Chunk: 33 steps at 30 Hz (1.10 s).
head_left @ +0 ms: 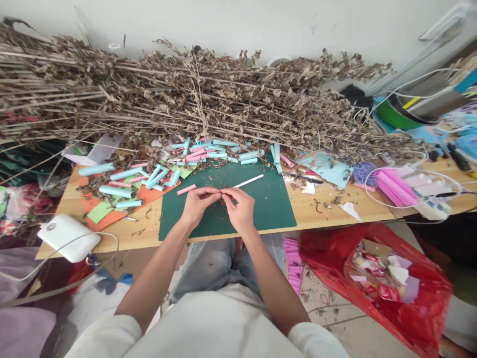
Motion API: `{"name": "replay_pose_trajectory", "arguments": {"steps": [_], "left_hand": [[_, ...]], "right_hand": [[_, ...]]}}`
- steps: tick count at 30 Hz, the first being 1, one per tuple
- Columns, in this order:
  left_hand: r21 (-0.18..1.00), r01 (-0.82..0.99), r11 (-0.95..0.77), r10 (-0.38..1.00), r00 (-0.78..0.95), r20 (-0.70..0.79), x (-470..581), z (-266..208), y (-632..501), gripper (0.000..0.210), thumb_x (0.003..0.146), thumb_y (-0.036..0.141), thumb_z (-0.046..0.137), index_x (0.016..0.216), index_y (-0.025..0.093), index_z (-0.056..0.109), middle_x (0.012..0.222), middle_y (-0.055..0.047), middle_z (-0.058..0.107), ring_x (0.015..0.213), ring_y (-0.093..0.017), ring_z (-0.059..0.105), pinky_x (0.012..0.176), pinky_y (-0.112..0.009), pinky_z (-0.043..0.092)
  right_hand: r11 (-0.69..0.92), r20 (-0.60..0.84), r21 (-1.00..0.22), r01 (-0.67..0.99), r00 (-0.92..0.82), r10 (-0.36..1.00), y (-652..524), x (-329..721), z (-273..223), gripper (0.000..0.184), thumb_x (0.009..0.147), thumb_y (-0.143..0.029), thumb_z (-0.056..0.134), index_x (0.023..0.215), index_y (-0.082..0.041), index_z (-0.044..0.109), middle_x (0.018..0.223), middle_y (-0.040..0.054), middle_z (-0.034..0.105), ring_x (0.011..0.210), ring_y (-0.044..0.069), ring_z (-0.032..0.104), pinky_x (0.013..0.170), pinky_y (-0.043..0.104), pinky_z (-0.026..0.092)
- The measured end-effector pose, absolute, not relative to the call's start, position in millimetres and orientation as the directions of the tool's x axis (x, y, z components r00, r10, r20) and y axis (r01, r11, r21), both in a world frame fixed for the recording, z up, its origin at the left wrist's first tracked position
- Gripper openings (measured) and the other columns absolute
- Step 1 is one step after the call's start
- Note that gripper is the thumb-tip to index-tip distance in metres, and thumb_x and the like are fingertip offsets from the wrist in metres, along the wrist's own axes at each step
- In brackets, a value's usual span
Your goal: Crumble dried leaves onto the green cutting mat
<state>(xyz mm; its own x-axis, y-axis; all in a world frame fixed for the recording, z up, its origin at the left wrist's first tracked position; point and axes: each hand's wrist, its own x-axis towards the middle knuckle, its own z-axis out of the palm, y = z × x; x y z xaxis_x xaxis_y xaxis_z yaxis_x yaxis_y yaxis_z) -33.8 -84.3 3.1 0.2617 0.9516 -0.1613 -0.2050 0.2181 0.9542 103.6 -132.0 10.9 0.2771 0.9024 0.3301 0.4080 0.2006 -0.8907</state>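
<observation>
My left hand [197, 205] and my right hand [240, 208] meet fingertip to fingertip above a green cutting mat [261, 211]. Both are closed in a pinch. Whatever sits between the fingertips is too small and covered to name. A thin white stick [250, 180] lies on the mat just beyond my right fingers. Left of my left hand rests a short pink paper tube [186, 189]. Several light blue paper tubes [219, 154] and pink ones are heaped along the mat's far edge, with crumbled bits of dried leaf among them.
Dried leafy stalks [223, 99] are piled along the wall. More blue tubes [117, 190] lie on orange paper [104, 217] at left, near a white power bank [69, 237]. Purple yarn [365, 173] and pink rolls [395, 186] sit right. A red rubbish bag [328, 253] stands below.
</observation>
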Motion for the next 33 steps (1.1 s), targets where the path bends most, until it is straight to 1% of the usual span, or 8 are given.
{"name": "replay_pose_trajectory", "arguments": {"steps": [4,8,12,17,20,25,28,33], "left_hand": [[0.948,-0.229,0.22,0.953,0.258,-0.159,-34,2,-85,0.025,0.06,0.029,0.087,0.08,0.019,0.078,0.09,-0.004,0.074,0.082,-0.015,0.066,0.08,-0.028,0.053],[0.956,-0.175,0.237,0.949,0.251,-0.189,-35,5,-84,0.028,0.06,0.032,0.087,0.082,0.017,0.077,0.083,-0.005,0.074,0.076,-0.015,0.066,0.076,-0.029,0.053],[0.988,-0.064,0.139,0.951,0.285,-0.115,-37,12,-82,0.027,0.065,0.03,0.082,0.086,0.016,0.073,0.083,-0.005,0.073,0.075,-0.015,0.066,0.072,-0.026,0.053],[0.998,0.064,0.014,0.956,0.293,-0.032,-34,14,-83,0.018,0.069,0.025,0.075,0.084,0.015,0.07,0.08,-0.003,0.07,0.069,-0.012,0.062,0.066,-0.023,0.05],[0.999,0.024,0.031,0.965,0.258,-0.036,-28,10,-84,0.018,0.069,0.026,0.076,0.082,0.015,0.07,0.076,-0.002,0.069,0.065,-0.011,0.06,0.063,-0.023,0.049],[0.977,-0.176,0.116,0.979,0.189,-0.082,-23,-1,-85,0.022,0.065,0.027,0.081,0.08,0.015,0.07,0.078,-0.001,0.069,0.067,-0.01,0.059,0.065,-0.022,0.048],[0.952,-0.265,0.155,0.979,0.168,-0.113,-24,-8,-83,0.025,0.063,0.027,0.084,0.08,0.016,0.07,0.08,-0.001,0.069,0.071,-0.01,0.06,0.071,-0.022,0.048],[0.954,-0.249,0.168,0.979,0.156,-0.132,-28,-15,-81,0.026,0.061,0.03,0.086,0.079,0.016,0.073,0.08,-0.002,0.071,0.072,-0.011,0.062,0.075,-0.026,0.05]], "right_hand": [[0.193,0.308,-0.914,0.358,0.299,0.903,-133,102,11,0.017,0.089,-0.026,0.059,0.089,-0.024,0.075,0.089,0.0039,0.074,0.079,0.016,0.068,0.076,0.029,0.055],[0.169,0.242,-0.951,0.26,0.285,0.927,-133,105,10,0.015,0.086,-0.028,0.062,0.088,-0.024,0.076,0.09,0.0042,0.075,0.081,0.017,0.07,0.074,0.028,0.056],[0.073,0.103,-0.99,0.124,0.255,0.961,-131,110,10,0.014,0.082,-0.03,0.067,0.086,-0.022,0.077,0.088,0.0041,0.076,0.079,0.018,0.071,0.074,0.028,0.057],[-0.033,-0.014,-0.997,0.064,0.27,0.963,-127,109,9,0.012,0.075,-0.028,0.069,0.08,-0.02,0.075,0.077,0.0026,0.075,0.068,0.017,0.069,0.067,0.028,0.055],[-0.026,-0.047,-0.997,-0.068,0.335,0.941,-124,103,4,0.01,0.071,-0.028,0.07,0.077,-0.019,0.072,0.074,0.0015,0.073,0.066,0.016,0.067,0.067,0.027,0.055],[-0.034,-0.173,-0.944,-0.327,0.409,0.896,-122,98,-2,0.017,0.065,-0.031,0.075,0.075,-0.018,0.07,0.068,0.0,0.069,0.06,0.013,0.062,0.064,0.028,0.055],[0.019,-0.088,-0.976,-0.215,0.477,0.874,-123,103,-1,0.017,0.07,-0.031,0.073,0.08,-0.018,0.07,0.073,0.0022,0.071,0.066,0.015,0.065,0.068,0.029,0.056],[0.089,0.207,-0.954,0.287,0.412,0.888,-124,116,0,0.013,0.082,-0.025,0.061,0.086,-0.02,0.073,0.086,0.005,0.074,0.077,0.017,0.068,0.076,0.031,0.056]]}}
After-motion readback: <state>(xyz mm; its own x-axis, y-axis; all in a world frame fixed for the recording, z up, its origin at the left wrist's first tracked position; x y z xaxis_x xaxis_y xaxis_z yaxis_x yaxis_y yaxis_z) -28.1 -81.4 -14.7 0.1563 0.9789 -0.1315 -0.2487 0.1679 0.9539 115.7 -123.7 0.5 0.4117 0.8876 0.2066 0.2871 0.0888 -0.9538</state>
